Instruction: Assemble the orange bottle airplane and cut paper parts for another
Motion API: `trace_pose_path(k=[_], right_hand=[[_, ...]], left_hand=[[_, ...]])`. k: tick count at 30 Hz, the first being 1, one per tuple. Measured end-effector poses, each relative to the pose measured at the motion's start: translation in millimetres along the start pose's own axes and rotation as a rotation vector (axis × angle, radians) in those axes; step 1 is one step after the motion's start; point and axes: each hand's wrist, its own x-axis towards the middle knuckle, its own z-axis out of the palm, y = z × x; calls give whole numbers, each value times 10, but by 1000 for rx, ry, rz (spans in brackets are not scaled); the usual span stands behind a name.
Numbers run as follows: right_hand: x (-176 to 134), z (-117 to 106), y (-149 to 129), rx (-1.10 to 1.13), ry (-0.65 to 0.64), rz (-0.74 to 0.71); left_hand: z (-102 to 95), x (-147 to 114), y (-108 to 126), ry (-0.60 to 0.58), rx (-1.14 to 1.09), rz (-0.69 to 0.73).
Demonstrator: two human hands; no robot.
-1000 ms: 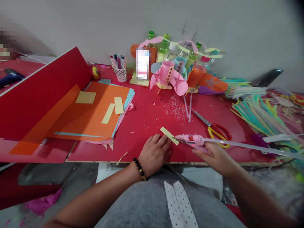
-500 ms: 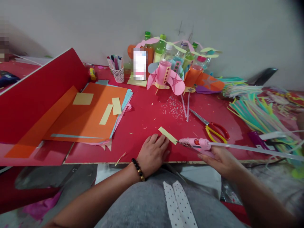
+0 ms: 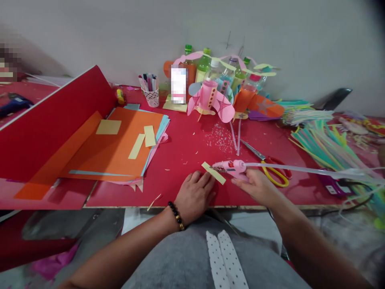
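Glue gun, red tabletop, gray wall

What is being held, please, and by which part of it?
The right hand holds the pink glue gun by its handle; the left hand grips nothing, resting at the yellow strip.

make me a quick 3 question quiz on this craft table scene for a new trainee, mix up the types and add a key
1. True or false: the right hand is holding the scissors.

2. Multiple choice: which of these is the tip of the pink glue gun at?
A) the pen cup
B) the pale yellow strip
C) the orange sheet

3. Fill in the colour: the left hand rests on the ____ table.

Key:
1. False: it is holding the pink glue gun.
2. B
3. Red
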Motion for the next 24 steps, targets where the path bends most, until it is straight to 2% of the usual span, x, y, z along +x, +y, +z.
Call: trace_pose_path(k=[6,11,18,24], right_hand=[[158,98,116,-1,-36,55],[148,61,68,-11,-56,25],[-130,-92,36,-36,-68,-8],[-410,-195,91,-124,-43,54]], left_hand=[[-6,4,3,-18,4,-2],[-7,0,7,-23,5,-8],[-14,2,14,-23,-3,-8],[-1,1,13,-31,10,-10]])
